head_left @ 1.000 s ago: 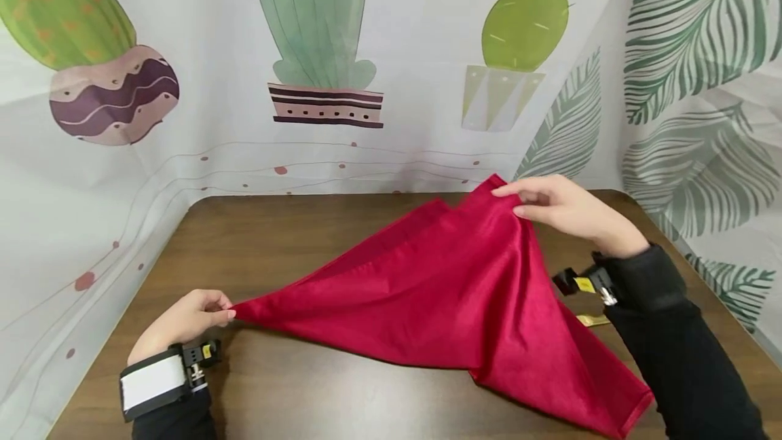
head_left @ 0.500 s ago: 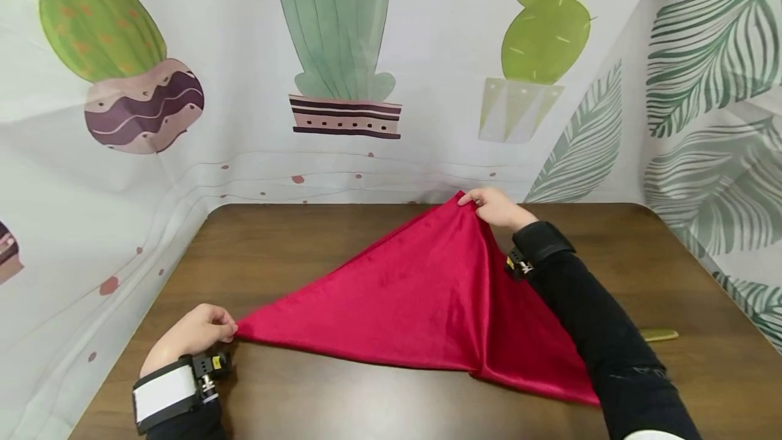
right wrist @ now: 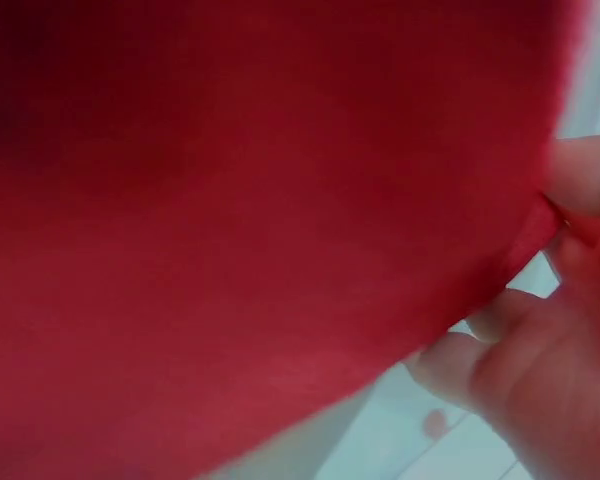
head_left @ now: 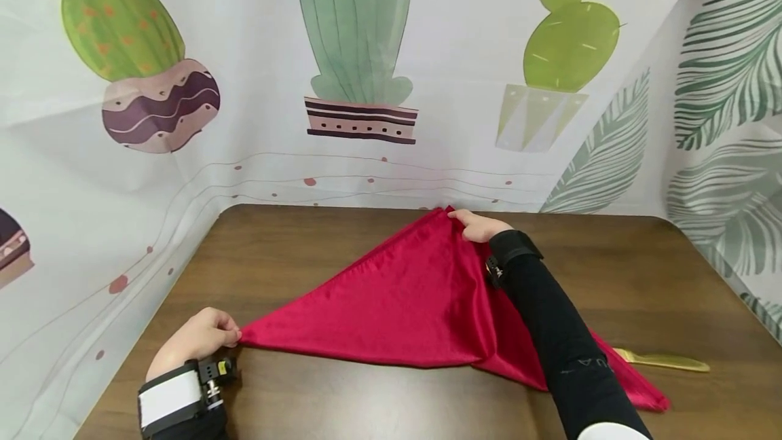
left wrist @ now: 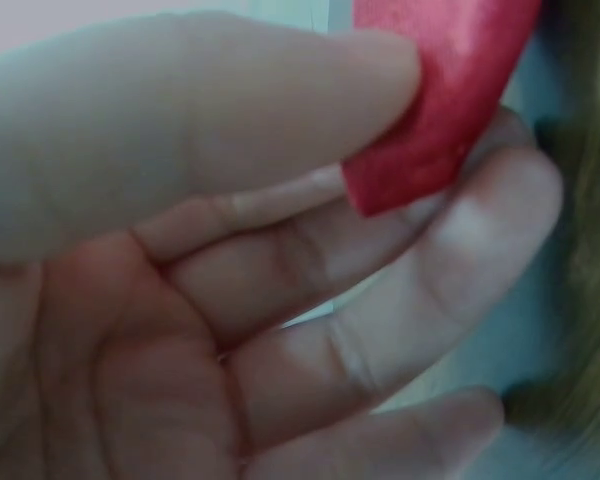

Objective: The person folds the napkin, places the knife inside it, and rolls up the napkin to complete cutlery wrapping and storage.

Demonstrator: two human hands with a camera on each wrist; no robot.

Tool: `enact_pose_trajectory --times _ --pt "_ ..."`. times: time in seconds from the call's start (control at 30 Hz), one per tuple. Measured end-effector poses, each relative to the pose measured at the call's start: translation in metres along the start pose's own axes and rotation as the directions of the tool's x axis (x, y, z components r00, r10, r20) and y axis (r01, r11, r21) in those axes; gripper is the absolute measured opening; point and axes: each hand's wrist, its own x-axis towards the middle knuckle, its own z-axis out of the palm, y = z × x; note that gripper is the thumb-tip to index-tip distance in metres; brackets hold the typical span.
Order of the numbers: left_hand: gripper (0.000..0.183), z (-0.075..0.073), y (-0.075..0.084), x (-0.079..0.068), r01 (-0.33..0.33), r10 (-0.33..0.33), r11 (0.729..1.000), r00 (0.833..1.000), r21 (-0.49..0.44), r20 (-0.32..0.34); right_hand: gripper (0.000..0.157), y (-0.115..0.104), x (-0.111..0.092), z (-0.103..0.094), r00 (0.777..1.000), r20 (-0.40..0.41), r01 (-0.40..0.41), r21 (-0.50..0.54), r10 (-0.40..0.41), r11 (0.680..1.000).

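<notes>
A shiny red cloth napkin (head_left: 391,311) stretches across the table, folded over so that it makes a rough triangle. At its left point, my left hand (head_left: 198,341) pinches the corner; the left wrist view has this red corner (left wrist: 430,130) between thumb and fingers. My right hand (head_left: 481,227) grips the cloth's top point near the table's far edge. In the right wrist view the red fabric (right wrist: 280,230) fills most of the picture, its edge caught between the thumb and fingers. My right sleeve hides part of the napkin's right side.
A gold knife (head_left: 666,361) lies on the table to the right, its left end right at the napkin's edge. The brown wooden table (head_left: 342,402) has rounded far corners. Behind it hangs a white cloth backdrop (head_left: 464,53) printed with cacti and leaves.
My right hand has carried the napkin's top point leftward, and the cloth now lies lower and flatter. More of the gold knife shows. My left hand keeps its pinch on the left corner.
</notes>
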Motion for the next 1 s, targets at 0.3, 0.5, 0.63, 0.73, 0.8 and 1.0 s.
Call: enact_pose_trajectory --times 0.3,0.5,0.63,0.73,0.8,1.0 --pt "0.010 -0.001 0.000 -0.001 0.018 -0.018 1.000 1.000 0.021 -0.012 0.061 -0.123 -0.031 -0.021 0.986 0.037 -0.166 0.042 0.165 0.985" --pt "0.009 -0.002 0.001 -0.001 0.033 -0.032 0.999 0.999 0.005 -0.013 0.066 -0.118 -0.022 -0.020 0.966 0.122 -0.229 -0.020 0.229 0.973" --pt "0.008 -0.003 0.002 -0.002 0.040 -0.039 0.999 0.999 0.010 -0.016 0.072 -0.120 -0.018 -0.022 0.959 0.141 -0.242 -0.038 0.245 0.969" --pt "0.007 -0.004 0.002 -0.002 0.050 -0.050 0.999 0.999 0.008 -0.019 0.075 -0.122 -0.015 -0.023 0.950 0.142 -0.269 -0.079 0.278 0.960" --pt "0.006 -0.004 0.002 -0.002 0.054 -0.054 0.999 0.998 0.005 -0.022 0.076 -0.122 -0.013 -0.022 0.942 0.143 -0.289 -0.111 0.303 0.951" --pt "0.007 -0.001 0.000 -0.001 0.068 -0.069 0.997 0.997 -0.032 -0.027 0.073 -0.119 -0.010 -0.015 0.924 0.157 -0.320 -0.176 0.347 0.931"
